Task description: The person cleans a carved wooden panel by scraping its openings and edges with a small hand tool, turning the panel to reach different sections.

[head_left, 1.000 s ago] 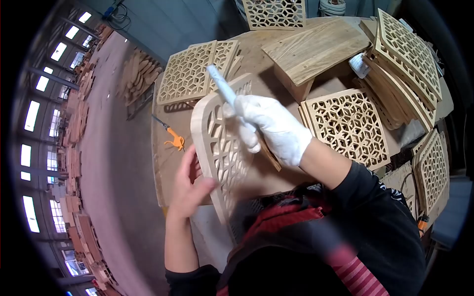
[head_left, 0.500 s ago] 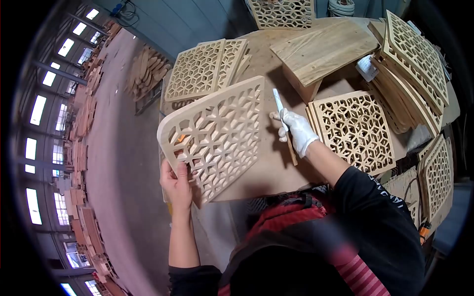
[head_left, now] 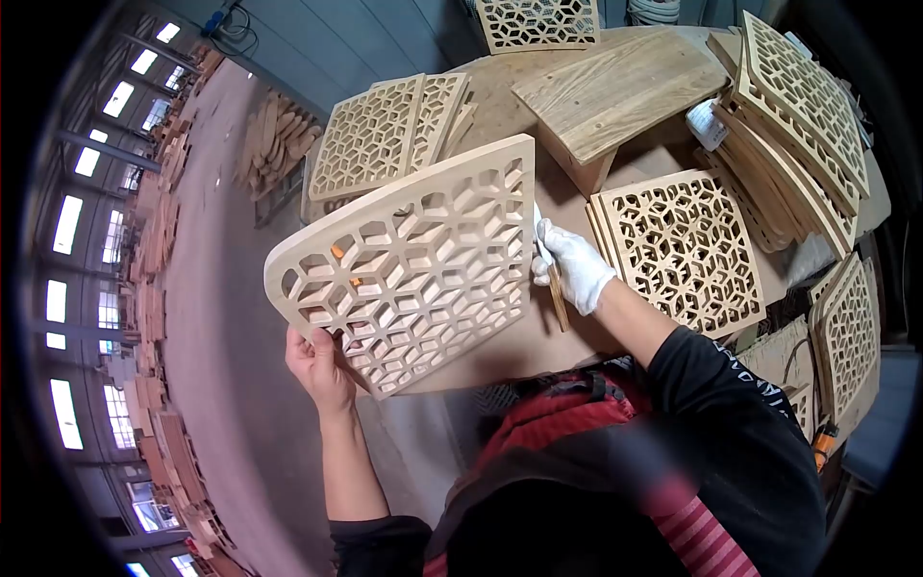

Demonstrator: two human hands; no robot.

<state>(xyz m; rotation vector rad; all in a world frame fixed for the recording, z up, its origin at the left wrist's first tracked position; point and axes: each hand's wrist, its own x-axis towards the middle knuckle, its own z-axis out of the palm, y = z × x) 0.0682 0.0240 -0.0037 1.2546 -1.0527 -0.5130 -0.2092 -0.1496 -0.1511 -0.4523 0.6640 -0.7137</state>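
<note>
My left hand (head_left: 325, 373) is bare and grips a wooden lattice panel (head_left: 385, 219) at its lower left edge, thumb on the near face. The panel is tilted up above the table's front edge, with one rounded corner at left and star-like cut-outs. In my gloved right hand (head_left: 575, 264) is a slim stick-like tool (head_left: 560, 306) with a brown wooden end. Its pale upper part is close to the panel's right edge and partly hidden; whether it touches cannot be made out. Just right of that hand lies a small stack of square lattice panels (head_left: 685, 252).
A wooden box-like stand (head_left: 620, 91) is at the back of the table (head_left: 481, 361). More lattice panels (head_left: 370, 135) lie at back left. Curved panels (head_left: 803, 111) are piled at right, with others (head_left: 848, 337) below. Wooden pieces (head_left: 279, 144) are heaped beyond the table, by the floor (head_left: 207, 288).
The held panel has moved left and turned to face me more fully. My right hand has brought the stick-like tool to the panel's right edge, and its pale end is now mostly hidden.
</note>
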